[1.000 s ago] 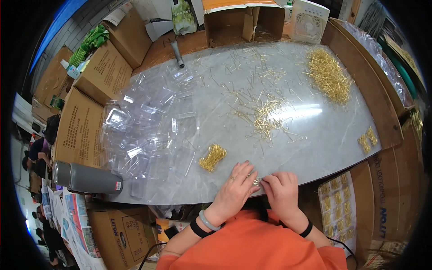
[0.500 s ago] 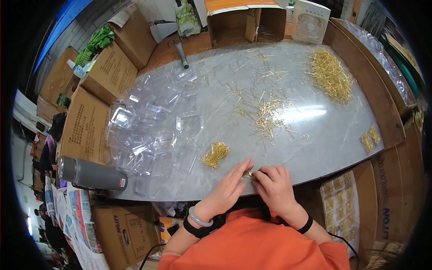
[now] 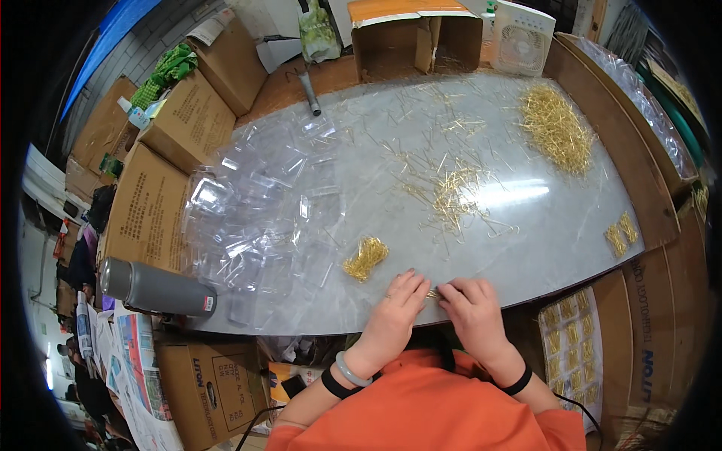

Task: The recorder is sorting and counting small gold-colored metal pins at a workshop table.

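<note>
R hand [image 3: 472, 302] apparently pinches gold wire hooks [image 3: 433, 294] at near edge of table [image 3: 545, 252] beside L hand [image 3: 397, 304], fingers pressed together, w/ one hook bunch [image 3: 365, 258] gathered L, two small bunches [image 3: 617, 240] R, & loose piles [image 3: 558, 134] mid/far R ungathered.

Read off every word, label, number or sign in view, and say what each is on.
I don't copy out lettering; it stands here:
Lower-left cardboard box: blue lettering, smaller dark print.
Lower-right cardboard panel: blue lettering, sideways.
Tall cardboard box at left: dark rows, too small to read.
Grey bottle: tiny label, unreadable.
Printed sheets, lower left: unreadable.
Gold wire pieces: none visible.
</note>
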Demonstrator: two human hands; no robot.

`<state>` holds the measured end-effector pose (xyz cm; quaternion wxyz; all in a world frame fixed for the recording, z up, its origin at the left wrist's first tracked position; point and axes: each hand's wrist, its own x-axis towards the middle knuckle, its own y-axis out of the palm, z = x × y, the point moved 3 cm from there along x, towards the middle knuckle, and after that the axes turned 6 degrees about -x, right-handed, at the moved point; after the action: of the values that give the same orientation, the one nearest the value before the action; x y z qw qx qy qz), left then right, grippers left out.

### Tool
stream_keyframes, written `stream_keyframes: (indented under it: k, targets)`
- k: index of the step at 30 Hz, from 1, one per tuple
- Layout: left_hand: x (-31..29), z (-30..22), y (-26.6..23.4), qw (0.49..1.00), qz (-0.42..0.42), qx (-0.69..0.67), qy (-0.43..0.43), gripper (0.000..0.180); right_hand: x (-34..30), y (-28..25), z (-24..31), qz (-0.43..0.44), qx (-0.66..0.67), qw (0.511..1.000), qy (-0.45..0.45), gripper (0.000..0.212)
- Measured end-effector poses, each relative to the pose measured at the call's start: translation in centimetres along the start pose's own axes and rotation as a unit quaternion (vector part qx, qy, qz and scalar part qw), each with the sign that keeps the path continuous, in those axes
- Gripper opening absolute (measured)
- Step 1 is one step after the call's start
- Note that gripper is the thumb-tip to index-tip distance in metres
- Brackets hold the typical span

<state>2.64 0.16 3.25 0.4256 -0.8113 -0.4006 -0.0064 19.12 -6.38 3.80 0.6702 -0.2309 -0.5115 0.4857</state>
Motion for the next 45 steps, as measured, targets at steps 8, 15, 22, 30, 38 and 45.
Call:
stream_keyframes:
  k: [8, 15, 22, 30, 38, 45]
  targets:
    - [-0.8, 0.2, 0.9, 0.999, -0.03, 0.032, 0.014, 0.041, -0.2, -0.6, 0.7, 0.004, 0.18, 0.976, 0.123, 0.034]
    - [-0.6, 0.0, 0.9, 0.997, -0.065, 0.033, 0.015, 0.033, 0.5, 0.2, 1.3, -0.01, 0.138, 0.989, 0.056, 0.035]
    - [-0.7, 0.1, 0.6, 0.996, -0.081, 0.013, 0.021, 0.03, 0.3, -0.3, 1.3, 0.013, 0.009, 0.999, -0.028, 0.042]
    - [-1.9, -0.1, -0.1, 0.998, -0.058, 0.009, 0.035, 0.023, -1.4, 0.1, 0.5, -0.012, 0.061, 0.996, -0.058, 0.043]
    - [-1.9, 0.5, -0.7, 0.998, -0.046, -0.023, 0.031, 0.023, 0.1, 1.0, 0.9, 0.002, 0.124, 0.991, -0.047, 0.041]
    - [-2.3, 0.5, -0.6, 0.998, -0.033, -0.023, 0.038, 0.023, -2.0, 1.5, 1.2, -0.027, 0.0, 0.993, -0.119, 0.031]
